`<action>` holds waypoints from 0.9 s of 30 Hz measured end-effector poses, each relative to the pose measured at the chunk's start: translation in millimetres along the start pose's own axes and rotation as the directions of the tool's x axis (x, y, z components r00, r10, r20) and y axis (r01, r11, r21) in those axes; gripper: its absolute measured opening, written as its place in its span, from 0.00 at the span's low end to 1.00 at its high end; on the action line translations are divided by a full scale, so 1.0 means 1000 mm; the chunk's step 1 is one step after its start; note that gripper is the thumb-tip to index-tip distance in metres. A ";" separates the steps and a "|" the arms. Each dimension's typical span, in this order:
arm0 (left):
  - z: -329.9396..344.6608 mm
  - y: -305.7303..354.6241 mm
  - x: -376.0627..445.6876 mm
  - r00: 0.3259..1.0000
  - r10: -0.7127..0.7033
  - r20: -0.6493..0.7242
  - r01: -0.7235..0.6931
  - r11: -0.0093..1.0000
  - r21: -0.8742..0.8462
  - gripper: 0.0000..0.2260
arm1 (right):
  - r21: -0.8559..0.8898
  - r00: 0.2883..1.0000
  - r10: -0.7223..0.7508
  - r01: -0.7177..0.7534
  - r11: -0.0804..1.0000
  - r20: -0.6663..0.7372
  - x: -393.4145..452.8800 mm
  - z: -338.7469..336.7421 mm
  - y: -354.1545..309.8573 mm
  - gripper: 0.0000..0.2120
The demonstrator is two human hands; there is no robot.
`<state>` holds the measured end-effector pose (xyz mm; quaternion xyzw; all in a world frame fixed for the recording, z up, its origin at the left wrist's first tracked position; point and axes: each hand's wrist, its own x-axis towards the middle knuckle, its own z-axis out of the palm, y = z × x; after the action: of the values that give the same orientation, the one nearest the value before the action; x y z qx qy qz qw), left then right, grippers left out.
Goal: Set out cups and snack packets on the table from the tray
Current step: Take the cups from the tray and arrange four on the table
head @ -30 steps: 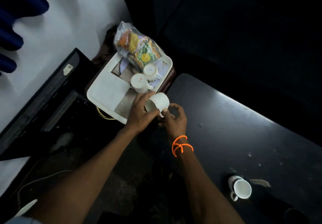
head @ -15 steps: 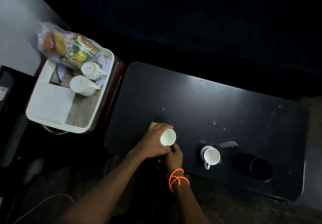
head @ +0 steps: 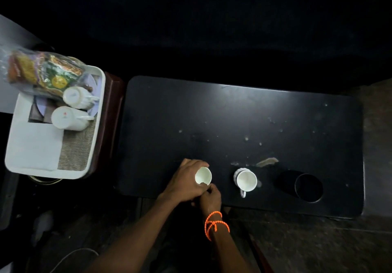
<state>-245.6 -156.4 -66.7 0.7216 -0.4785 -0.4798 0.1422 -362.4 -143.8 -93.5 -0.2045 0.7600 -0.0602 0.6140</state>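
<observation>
Near the front edge of the black table, my left hand wraps around a white cup held upright. My right hand, with an orange bead bracelet at the wrist, pinches the same cup low on its near side, where its handle seems to be. A second white cup stands on the table just to the right, handle toward me. At the left, the white tray holds two white cups lying on their sides and a clear bag of snack packets.
A black cup lies on its side at the table's front right. A torn paper scrap and small white specks mark the tabletop. The tray rests on a dark red-brown stand beside the table's left end. Dark seating lies beyond.
Both hands carried the white cup from above the tray rightwards to the table's front edge and lowered it there, left of the standing cup. The camera view swung right with them.
</observation>
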 end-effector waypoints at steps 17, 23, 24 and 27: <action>-0.050 -0.038 0.002 0.934 -0.209 -0.289 0.152 0.966 -0.207 0.28 | -0.601 0.930 -0.268 0.067 0.796 -0.250 -0.039 -0.028 -0.048 0.08; -0.109 -0.077 -0.010 0.798 -0.323 -0.509 0.092 0.900 -0.426 0.17 | -0.534 0.657 -0.754 0.629 0.565 -0.023 -0.061 0.050 -0.103 0.02; -0.120 -0.083 -0.013 0.758 -0.343 -0.555 0.063 0.885 -0.461 0.15 | -0.517 0.616 -0.786 0.687 0.510 0.044 -0.062 0.070 -0.111 0.01; -0.157 -0.103 -0.024 0.590 -0.396 -0.703 0.024 0.879 -0.476 0.11 | -0.482 0.535 -0.796 0.797 0.364 0.283 -0.067 0.135 -0.133 0.03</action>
<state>-60.0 -124.5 -43.5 0.8615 -0.1622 -0.2203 0.4277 -190.3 -217.7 -19.3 -0.7148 0.5462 -0.1236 0.4189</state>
